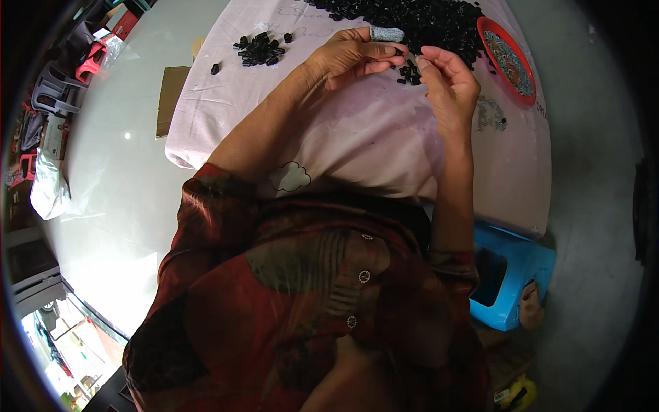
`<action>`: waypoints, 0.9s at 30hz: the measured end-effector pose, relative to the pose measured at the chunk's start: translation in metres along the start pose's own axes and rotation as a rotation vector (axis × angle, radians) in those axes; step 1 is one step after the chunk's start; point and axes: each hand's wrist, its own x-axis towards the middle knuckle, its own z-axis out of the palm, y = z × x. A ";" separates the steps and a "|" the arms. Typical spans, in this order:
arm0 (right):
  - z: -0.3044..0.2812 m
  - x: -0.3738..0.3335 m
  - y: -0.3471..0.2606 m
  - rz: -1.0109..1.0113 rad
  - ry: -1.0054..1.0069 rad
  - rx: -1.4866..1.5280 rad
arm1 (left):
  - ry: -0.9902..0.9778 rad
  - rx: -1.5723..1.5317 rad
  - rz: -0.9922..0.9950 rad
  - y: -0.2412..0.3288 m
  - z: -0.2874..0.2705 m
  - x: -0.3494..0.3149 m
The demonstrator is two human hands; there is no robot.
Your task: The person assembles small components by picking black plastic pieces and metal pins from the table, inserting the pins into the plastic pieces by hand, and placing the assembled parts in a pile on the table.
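Note:
My left hand [353, 56] wears a grey cloth cover [386, 33] on one finger. Between its thumb and fingers it pinches a small black plastic piece [399, 52]. Close by on the right, my right hand [451, 82] has thumb and fingertip pressed together; what they hold is too small to make out. Both hands are over the near edge of a large heap of small black cylindrical pieces [425, 20]. A smaller pile of black pieces [259, 49] lies to the left on the pink cloth, with one loose piece [215, 69] beside it.
A red oval tray [484, 34] of small metal parts stands at the right, with some scattered metal parts [489, 113] on the pink table cloth [371, 130] below it. A blue plastic stool [522, 261] is at lower right. Cardboard [171, 96] shows beyond the table's left edge.

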 end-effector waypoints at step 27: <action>0.007 -0.020 0.003 -0.035 0.063 0.133 | -0.136 0.340 0.254 -0.007 0.009 0.001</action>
